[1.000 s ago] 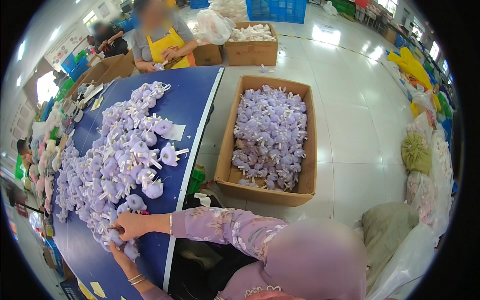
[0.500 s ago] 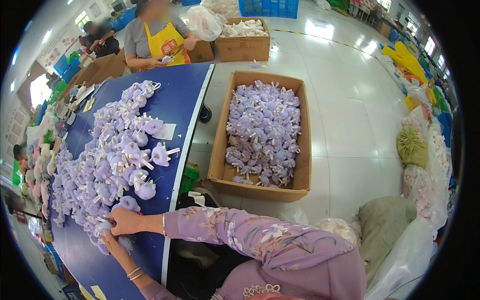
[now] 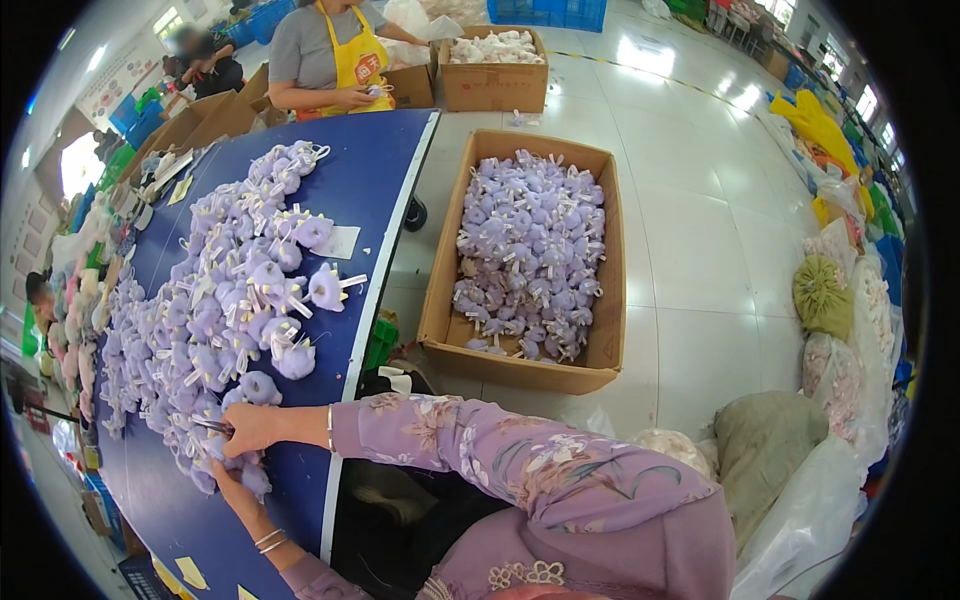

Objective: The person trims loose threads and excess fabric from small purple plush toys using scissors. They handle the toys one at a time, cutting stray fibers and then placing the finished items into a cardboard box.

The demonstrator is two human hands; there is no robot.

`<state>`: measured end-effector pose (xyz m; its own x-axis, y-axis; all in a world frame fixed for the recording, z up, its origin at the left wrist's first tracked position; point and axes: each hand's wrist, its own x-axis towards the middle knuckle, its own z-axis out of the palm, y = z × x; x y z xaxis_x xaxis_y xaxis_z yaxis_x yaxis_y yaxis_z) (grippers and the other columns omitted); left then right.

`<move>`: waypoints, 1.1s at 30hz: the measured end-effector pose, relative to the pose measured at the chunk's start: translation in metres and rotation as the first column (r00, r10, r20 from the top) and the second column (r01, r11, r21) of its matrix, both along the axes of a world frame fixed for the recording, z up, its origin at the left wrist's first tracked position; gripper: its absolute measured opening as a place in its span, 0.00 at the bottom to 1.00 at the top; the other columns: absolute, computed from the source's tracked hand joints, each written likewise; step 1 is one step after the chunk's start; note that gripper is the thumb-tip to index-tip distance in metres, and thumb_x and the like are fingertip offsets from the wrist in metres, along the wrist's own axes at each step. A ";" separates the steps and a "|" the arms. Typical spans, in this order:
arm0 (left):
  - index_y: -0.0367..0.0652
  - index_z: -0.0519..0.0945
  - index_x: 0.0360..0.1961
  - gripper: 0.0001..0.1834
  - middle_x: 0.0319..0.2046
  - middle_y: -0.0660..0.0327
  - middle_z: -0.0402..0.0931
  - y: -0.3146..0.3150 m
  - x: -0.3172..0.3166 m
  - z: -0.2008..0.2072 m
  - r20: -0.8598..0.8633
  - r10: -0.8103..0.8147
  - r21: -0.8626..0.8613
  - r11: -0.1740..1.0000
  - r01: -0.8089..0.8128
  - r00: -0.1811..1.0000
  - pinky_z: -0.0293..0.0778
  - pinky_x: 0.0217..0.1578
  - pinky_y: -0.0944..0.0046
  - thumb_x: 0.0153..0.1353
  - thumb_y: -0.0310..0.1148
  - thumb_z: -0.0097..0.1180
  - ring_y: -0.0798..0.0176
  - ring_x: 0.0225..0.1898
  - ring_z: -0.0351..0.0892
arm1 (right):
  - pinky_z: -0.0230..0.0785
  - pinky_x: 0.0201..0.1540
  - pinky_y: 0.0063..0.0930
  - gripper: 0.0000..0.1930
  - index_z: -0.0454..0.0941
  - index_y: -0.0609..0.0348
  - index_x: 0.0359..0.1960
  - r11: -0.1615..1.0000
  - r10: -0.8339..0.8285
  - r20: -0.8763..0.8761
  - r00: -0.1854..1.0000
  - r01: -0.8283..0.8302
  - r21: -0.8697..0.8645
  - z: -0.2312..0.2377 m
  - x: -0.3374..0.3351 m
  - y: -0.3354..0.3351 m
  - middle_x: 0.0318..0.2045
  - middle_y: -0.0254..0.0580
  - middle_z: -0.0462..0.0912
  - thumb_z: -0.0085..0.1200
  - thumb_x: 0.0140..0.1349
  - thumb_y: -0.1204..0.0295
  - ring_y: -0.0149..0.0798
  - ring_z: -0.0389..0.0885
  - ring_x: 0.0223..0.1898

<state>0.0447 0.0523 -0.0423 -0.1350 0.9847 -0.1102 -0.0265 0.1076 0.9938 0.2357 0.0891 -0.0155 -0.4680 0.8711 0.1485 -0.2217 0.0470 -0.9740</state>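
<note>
My right hand (image 3: 252, 428), a bracelet at its wrist, is closed on a slim metal tool (image 3: 213, 425), perhaps snips or scissors; its tip points left over the plush pieces. Just below, my left hand (image 3: 236, 492) has its fingers bent around a small lilac plush piece (image 3: 257, 482), partly hidden by the hands. Both hands are at the near end of a large heap of lilac plush pieces (image 3: 205, 300) with white loops and pale yellow bits. A round plush piece (image 3: 259, 388) lies right above my right hand.
The heap lies on a blue table (image 3: 380, 150). Right of it, a cardboard box (image 3: 432, 325) on the floor holds many similar pieces. A person in a yellow apron (image 3: 350, 50) stands at the far end. Bags and sacks (image 3: 770, 450) line the right side.
The view has shifted slightly. My right hand still grips the tool, now showing more of its metal beside the fingers. The person in the apron has moved their arms.
</note>
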 end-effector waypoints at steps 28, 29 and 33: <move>0.36 0.58 0.67 0.30 0.42 0.59 0.72 -0.009 0.021 0.006 -0.182 0.080 0.219 0.975 -0.039 0.980 0.70 0.37 0.68 0.71 0.44 0.44 0.68 0.37 0.71 | 0.72 0.24 0.30 0.07 0.78 0.68 0.22 0.994 0.075 0.007 0.997 -0.075 0.080 -0.010 -0.008 0.002 0.18 0.43 0.82 0.53 0.51 0.74 0.35 0.80 0.19; 0.36 0.58 0.67 0.30 0.42 0.59 0.72 -0.009 0.018 0.005 -0.172 0.044 0.216 0.976 -0.006 0.984 0.69 0.37 0.69 0.71 0.43 0.45 0.69 0.36 0.71 | 0.72 0.24 0.30 0.08 0.78 0.67 0.21 0.990 0.056 0.047 0.997 -0.061 0.128 -0.010 -0.008 0.001 0.18 0.42 0.82 0.52 0.51 0.74 0.35 0.80 0.19; 0.36 0.62 0.64 0.28 0.42 0.63 0.72 -0.005 0.009 -0.001 -0.203 0.044 0.256 0.967 0.010 0.978 0.67 0.37 0.71 0.69 0.41 0.50 0.72 0.35 0.68 | 0.71 0.26 0.32 0.09 0.79 0.65 0.19 0.971 -0.027 0.150 0.988 -0.010 0.240 -0.005 -0.008 -0.008 0.18 0.42 0.82 0.51 0.52 0.74 0.37 0.80 0.20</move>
